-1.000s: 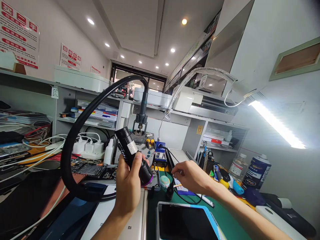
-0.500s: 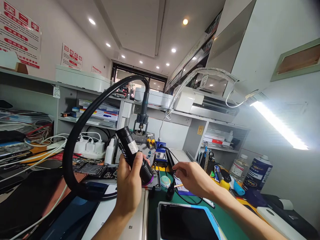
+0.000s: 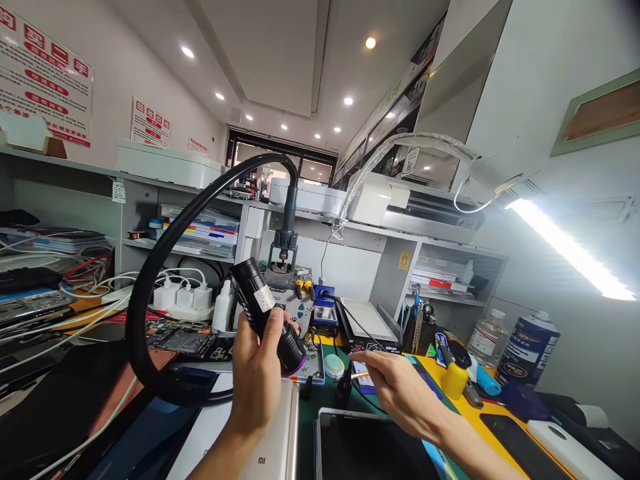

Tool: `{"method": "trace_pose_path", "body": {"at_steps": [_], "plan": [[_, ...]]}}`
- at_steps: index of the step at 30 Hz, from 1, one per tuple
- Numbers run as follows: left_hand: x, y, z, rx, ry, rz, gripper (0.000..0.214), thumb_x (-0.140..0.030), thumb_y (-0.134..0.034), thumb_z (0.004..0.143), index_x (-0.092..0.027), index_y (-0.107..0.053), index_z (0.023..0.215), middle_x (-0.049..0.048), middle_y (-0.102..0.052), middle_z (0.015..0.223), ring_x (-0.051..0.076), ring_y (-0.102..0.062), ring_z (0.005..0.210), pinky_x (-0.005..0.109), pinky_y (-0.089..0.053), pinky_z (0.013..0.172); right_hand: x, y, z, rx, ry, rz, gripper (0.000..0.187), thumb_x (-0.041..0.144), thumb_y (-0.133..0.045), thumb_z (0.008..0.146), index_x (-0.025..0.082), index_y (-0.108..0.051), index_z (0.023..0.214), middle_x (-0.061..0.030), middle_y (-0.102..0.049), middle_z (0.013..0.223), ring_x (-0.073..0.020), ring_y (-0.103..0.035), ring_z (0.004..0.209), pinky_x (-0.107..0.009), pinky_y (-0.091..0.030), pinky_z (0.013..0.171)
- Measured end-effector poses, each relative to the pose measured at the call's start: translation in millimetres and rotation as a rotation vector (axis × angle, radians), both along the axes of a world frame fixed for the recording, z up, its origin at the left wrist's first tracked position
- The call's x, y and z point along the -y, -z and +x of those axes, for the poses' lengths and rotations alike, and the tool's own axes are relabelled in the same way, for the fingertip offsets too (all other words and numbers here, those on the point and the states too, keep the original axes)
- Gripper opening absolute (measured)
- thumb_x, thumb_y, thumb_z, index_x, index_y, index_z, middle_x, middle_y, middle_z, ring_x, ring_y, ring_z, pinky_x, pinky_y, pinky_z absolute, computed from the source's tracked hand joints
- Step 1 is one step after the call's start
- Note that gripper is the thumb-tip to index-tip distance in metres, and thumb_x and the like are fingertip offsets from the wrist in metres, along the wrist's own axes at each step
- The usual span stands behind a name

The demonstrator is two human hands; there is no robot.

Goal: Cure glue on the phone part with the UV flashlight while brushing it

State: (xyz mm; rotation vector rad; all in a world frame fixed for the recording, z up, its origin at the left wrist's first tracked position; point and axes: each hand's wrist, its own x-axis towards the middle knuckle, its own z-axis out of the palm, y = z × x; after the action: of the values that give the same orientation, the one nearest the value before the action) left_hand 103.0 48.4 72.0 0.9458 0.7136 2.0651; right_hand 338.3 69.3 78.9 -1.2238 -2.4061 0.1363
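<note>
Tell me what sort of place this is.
Most likely a phone or electronics repair shop: bare circuit boards lie exposed, a pale device marked "mi" rests nearby, and red-and-white posters hang further back at left.

Clear bottle [image 3: 486, 339] — beside blue can [image 3: 528, 350]

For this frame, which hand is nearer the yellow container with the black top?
Right. The right hand is a little left of the yellow container, not touching it; the left hand is much farther left, gripping the black flashlight.
</note>
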Motion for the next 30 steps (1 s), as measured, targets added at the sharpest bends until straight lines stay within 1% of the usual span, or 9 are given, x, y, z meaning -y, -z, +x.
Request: {"method": "trace_pose_path", "body": {"at_steps": [5,7,9,12,14,18,23,25,30], "plan": [[-1.3,0.7,1.0,-0.028,-0.027,-0.019,0.033,-0.053,-0.068,0.088,-0.022,-0.06,0.096,0.0011,-0.063,0.082,0.016,-0.061,0.073,0.022,-0.053,0.058,-8.1,3.4,11.2,-0.116,-0.06,-0.064,0.047,0.01,-0.039,0.096,0.023,-0.072,0.127,-0.0045,-0.074,0.119,-0.0211,-0.069,0.107,-0.029,-0.052,0.09],[-1.7,0.2,1.6,-0.041,-0.052,-0.032,0.034,-0.053,-0.069,0.087,-0.021,-0.061,0.096,0.0015,-0.064,0.082,0.017,-0.062,0.074,0.023,-0.056,0.061,-12.0,6.6,15.1,-0.165,-0.064,-0.082,0.049,0.009,-0.038,0.094,0.023,-0.072,0.126,-0.0042,-0.074,0.116,-0.0207,-0.069,0.104,-0.029,-0.051,0.088],[-1.9,-0.1,2.1,-0.05,-0.069,-0.043,0.032,-0.052,-0.07,0.086,-0.021,-0.062,0.094,0.002,-0.064,0.084,0.019,-0.063,0.077,0.025,-0.058,0.064,-15.1,10.2,18.3,-0.199,-0.066,-0.097,0.049,0.009,-0.038,0.092,0.023,-0.072,0.126,-0.0045,-0.073,0.11,-0.0211,-0.068,0.097,-0.03,-0.051,0.083],[-1.4,0.1,3.2,-0.052,-0.07,-0.065,0.028,-0.049,-0.07,0.086,-0.023,-0.062,0.094,0.0016,-0.065,0.086,0.02,-0.065,0.078,0.027,-0.059,0.066,-17.3,15.7,21.6,-0.216,-0.07,-0.118,0.045,0.015,-0.038,0.097,0.022,-0.073,0.124,-0.005,-0.068,0.094,-0.0214,-0.063,0.081,-0.032,-0.046,0.072],[-0.5,0.2,4.3,-0.05,-0.072,-0.083,0.029,-0.049,-0.071,0.085,-0.023,-0.062,0.095,0.0018,-0.066,0.084,0.02,-0.066,0.077,0.028,-0.06,0.067,-17.4,19.0,23.2,-0.21,-0.083,-0.131,0.042,0.019,-0.038,0.1,0.023,-0.072,0.125,-0.0042,-0.063,0.088,-0.0218,-0.06,0.079,-0.034,-0.043,0.071],[1.3,-1.0,7.5,-0.034,-0.1,-0.144,0.034,-0.052,-0.074,0.081,-0.022,-0.063,0.094,0.0031,-0.067,0.082,0.022,-0.067,0.075,0.03,-0.061,0.064,-16.5,23.7,25.3,-0.204,-0.104,-0.141,0.042,0.022,-0.036,0.103,0.025,-0.064,0.134,-0.0042,-0.059,0.092,-0.0232,-0.058,0.084,-0.037,-0.041,0.075],[3.3,-2.3,10.3,-0.036,-0.118,-0.183,0.039,-0.056,-0.077,0.075,-0.021,-0.065,0.087,0.007,-0.069,0.08,0.025,-0.066,0.077,0.029,-0.059,0.058,-14.9,27.0,26.1,-0.179,-0.121,-0.145,0.044,0.022,-0.034,0.103,0.028,-0.062,0.136,-0.0034,-0.055,0.091,-0.0232,-0.055,0.081,-0.037,-0.039,0.072],[4.1,-2.6,10.9,-0.042,-0.129,-0.189,0.039,-0.056,-0.076,0.076,-0.021,-0.065,0.087,0.0073,-0.069,0.081,0.025,-0.066,0.079,0.028,-0.059,0.059,-14.0,27.8,25.8,-0.175,-0.118,-0.14,0.045,0.02,-0.034,0.103,0.029,-0.059,0.139,-0.0035,-0.055,0.093,-0.0235,-0.055,0.082,-0.037,-0.038,0.073],[5.4,-5.5,12.2,-0.051,-0.145,-0.179,0.039,-0.055,-0.078,0.073,-0.021,-0.065,0.086,0.0063,-0.068,0.081,0.025,-0.067,0.078,0.029,-0.06,0.061,-13.1,28.0,24.5,-0.17,-0.114,-0.132,0.044,0.021,-0.034,0.103,0.028,-0.058,0.139,-0.0033,-0.056,0.092,-0.024,-0.054,0.082,-0.038,-0.039,0.073]]}}
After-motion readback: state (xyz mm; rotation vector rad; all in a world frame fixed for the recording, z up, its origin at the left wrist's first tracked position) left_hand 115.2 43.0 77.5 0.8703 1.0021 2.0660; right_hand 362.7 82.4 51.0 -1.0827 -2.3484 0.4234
